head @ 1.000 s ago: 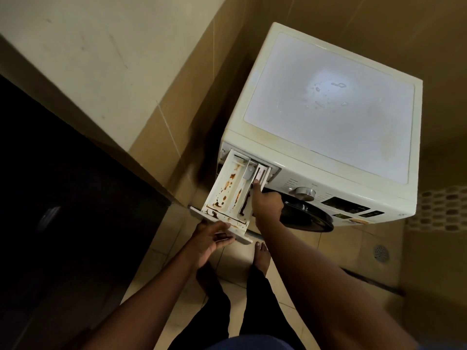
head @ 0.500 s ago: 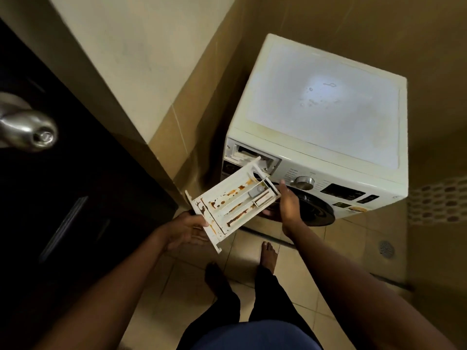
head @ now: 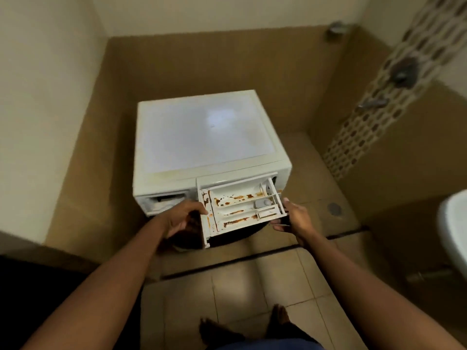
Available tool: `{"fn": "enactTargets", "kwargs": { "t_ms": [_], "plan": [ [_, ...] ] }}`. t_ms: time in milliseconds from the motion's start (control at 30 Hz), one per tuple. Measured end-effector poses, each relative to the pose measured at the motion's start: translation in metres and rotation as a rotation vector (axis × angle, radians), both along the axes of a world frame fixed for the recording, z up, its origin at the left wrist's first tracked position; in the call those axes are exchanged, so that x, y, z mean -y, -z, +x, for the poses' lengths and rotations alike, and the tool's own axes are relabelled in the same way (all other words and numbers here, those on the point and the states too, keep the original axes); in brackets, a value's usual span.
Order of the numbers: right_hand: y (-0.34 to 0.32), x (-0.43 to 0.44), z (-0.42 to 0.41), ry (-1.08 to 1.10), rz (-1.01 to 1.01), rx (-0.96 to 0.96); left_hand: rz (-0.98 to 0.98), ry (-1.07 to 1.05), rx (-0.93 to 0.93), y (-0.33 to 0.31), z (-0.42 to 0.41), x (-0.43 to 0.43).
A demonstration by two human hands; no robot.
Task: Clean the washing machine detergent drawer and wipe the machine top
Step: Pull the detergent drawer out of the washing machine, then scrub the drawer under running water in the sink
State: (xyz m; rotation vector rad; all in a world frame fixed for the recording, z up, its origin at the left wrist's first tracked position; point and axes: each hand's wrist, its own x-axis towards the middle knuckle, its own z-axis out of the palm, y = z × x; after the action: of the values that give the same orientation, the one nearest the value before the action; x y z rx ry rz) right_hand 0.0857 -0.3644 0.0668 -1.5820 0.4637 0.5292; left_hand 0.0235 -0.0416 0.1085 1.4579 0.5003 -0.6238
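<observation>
Holding the detergent drawer [head: 242, 210] fully out of the washing machine [head: 161, 183], level, just before the machine's front. With the left hand [head: 182, 218], gripping the drawer's front-panel end, fingers curled round it. With the right hand [head: 294, 218], clamping the opposite end, thumb on top and fingers underneath. Rust-brown stains across the drawer's compartments. Left of it, on the machine's front, the open drawer slot [head: 164, 202]. Behind, the white machine top [head: 202, 137], dull and smeary. At far right, a washbasin [head: 454, 228].
</observation>
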Motion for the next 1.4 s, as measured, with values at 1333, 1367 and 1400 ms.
{"fn": "enactTargets", "kwargs": {
  "t_ms": [1333,1367,1400],
  "plan": [
    [0.006,0.654,-0.059,1.172,-0.381,-0.189,0.097,1.189,0.154,0.064,0.278,0.886],
    [0.009,0.657,-0.053,1.178,-0.391,-0.212,0.108,1.177,0.141,0.069,0.28,0.892],
    [0.013,0.659,-0.05,1.17,-0.414,-0.239,0.117,1.162,0.126,0.075,0.282,0.897]
  ]
}}
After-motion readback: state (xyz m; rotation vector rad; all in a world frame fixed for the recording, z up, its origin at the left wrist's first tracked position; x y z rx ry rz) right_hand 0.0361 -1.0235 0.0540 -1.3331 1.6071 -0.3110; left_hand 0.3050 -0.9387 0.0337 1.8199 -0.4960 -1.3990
